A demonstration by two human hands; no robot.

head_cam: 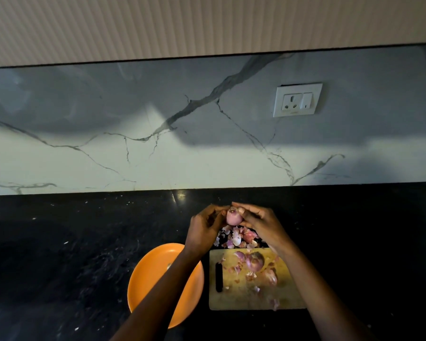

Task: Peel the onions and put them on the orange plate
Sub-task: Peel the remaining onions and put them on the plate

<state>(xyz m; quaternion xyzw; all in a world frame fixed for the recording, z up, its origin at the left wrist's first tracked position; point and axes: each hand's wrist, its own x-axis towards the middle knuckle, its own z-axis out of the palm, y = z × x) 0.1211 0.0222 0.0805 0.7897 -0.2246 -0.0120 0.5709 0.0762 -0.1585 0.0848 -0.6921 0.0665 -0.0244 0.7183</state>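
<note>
- From my remote seat, the biggest thing I see is the marbled wall (pixel 133 148) behind the work area, with a ribbed panel (pixel 207 20) above it.
- The black desk (pixel 59 254) runs across the lower half and carries everything else.
- A wooden cutting board (pixel 246 299) lies on the desk at right of centre; a dark slot handle sits at its left edge.
- The orange plate (pixel 145 279) lies just left of the board, and the left forearm crosses over its right side, hiding part of it.
- A white wall socket (pixel 297 100) with a switch sits on the wall, up and to the right.
- A heap of loose peels (pixel 236 238) lies on the desk just beyond the board, between the two wrists.
- Unpeeled onions (pixel 255 262) rest on the board among scattered skin scraps; the right forearm passes beside them.
- My left hand (pixel 204 230) has its fingers curled round the small onion (pixel 233 217), gripping it from the left.
- My right hand (pixel 261 222) pinches the same onion at its top and right side.
- That onion is held in the air above the peels, well apart from the plate.
</note>
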